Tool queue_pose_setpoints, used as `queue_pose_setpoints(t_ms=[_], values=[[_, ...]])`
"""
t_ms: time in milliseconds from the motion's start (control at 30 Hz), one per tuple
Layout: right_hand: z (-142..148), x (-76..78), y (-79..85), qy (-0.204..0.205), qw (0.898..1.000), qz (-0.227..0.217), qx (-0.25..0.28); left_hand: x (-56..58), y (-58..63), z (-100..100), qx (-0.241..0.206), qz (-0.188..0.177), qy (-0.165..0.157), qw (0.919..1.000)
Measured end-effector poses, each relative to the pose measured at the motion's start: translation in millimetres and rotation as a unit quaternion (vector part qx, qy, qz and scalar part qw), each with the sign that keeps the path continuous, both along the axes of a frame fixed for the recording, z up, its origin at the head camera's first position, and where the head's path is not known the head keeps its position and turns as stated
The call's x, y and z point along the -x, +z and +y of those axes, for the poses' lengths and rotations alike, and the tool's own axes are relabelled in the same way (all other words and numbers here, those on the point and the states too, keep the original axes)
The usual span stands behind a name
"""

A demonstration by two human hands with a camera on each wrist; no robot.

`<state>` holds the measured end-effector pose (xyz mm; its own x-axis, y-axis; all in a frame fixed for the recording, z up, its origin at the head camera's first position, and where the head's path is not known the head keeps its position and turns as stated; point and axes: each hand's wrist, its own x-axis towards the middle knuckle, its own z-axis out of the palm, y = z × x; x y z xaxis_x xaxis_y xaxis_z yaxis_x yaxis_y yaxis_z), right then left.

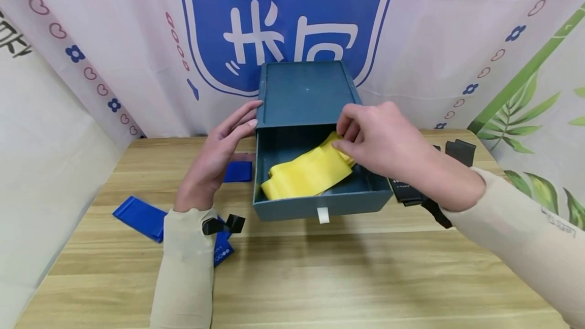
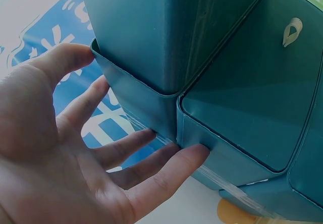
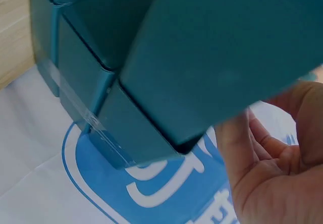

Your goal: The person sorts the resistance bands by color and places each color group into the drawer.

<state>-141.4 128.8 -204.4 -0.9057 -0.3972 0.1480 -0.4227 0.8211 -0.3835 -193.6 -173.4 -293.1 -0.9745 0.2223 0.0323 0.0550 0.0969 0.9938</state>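
Note:
A dark teal drawer cabinet (image 1: 303, 93) stands on the table with its top drawer (image 1: 292, 212) pulled out. Inside that drawer lies a folded, glossy yellow resistance band (image 1: 311, 171). My right hand (image 1: 381, 138) reaches over the drawer's right side and pinches the band's upper right end between thumb and fingers. My left hand (image 1: 215, 154) rests on the cabinet's left side, fairly straight fingers and thumb touching the casing near its front edge. In the right wrist view the drawer hides the right fingertips.
Folded blue bands (image 1: 141, 217) lie left of the cabinet, another blue piece (image 1: 238, 171) close beside it. Black bands (image 1: 460, 152) lie to the right, partly behind the right forearm. A printed curtain (image 1: 425, 65) hangs behind the wooden table (image 1: 343, 278). A white pull tab (image 1: 323, 216) hangs from the drawer front.

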Motion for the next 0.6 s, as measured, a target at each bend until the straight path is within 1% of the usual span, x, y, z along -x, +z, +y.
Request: queue_pose_setpoints(t_ms=[133,267,333,433,500,600], values=[[11.9,-12.6,6.6,-0.015,0.999,0.006,0.051,-0.7,-0.2,0.2,0.000,-0.002,0.001,1.0000],[23.9,-30.8,8.5,-0.040,0.994,0.009,0.101,-1.6,-0.2,0.3,0.000,-0.003,0.003,1.0000],[28.1,-41.3,7.3,-0.044,0.991,0.014,0.127,-1.9,-0.4,0.4,0.001,-0.004,0.004,1.0000],[31.0,-58.8,2.7,-0.027,0.986,0.034,0.161,-2.0,-0.7,0.6,0.004,-0.006,0.004,1.0000],[30.4,-70.4,-2.5,-0.006,0.982,0.048,0.181,-1.7,-0.7,0.6,0.004,-0.006,0.004,1.0000],[27.3,-84.6,-15.4,0.035,0.977,0.064,0.199,-1.2,-0.3,0.6,0.002,-0.004,0.004,1.0000]])
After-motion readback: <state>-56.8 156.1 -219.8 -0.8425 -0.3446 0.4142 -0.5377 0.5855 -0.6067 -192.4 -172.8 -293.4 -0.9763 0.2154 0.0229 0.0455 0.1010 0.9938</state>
